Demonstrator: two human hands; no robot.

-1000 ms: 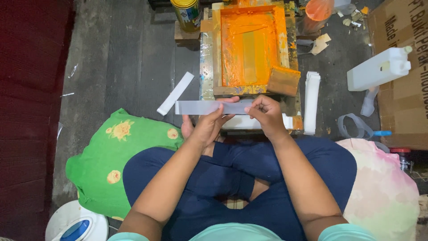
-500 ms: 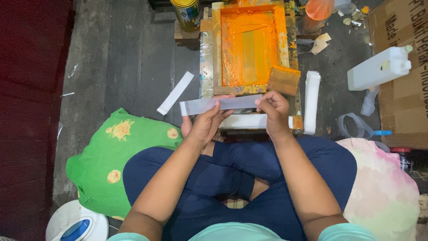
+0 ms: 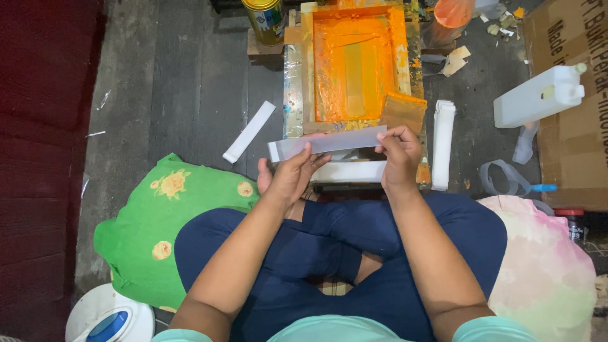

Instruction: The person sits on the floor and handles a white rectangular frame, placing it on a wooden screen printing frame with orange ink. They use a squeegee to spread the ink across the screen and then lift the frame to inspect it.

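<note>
Both our hands now hold the grey strip (image 3: 329, 142) lifted and tilted over the near edge of the orange-inked screen frame (image 3: 354, 63), left hand (image 3: 288, 174) pinching its left part, right hand (image 3: 400, 152) gripping its right end, where earlier it lay level and lower.

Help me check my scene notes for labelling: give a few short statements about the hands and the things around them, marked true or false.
1. Both hands hold one long grey strip. True.
2. The left hand grips the strip's right end. False: the right hand does.
3. The screen frame is covered in blue ink. False: orange.
4. A loose white strip lies on the floor left of the frame. True.
5. A white jug lies near the cardboard box. True.
</note>
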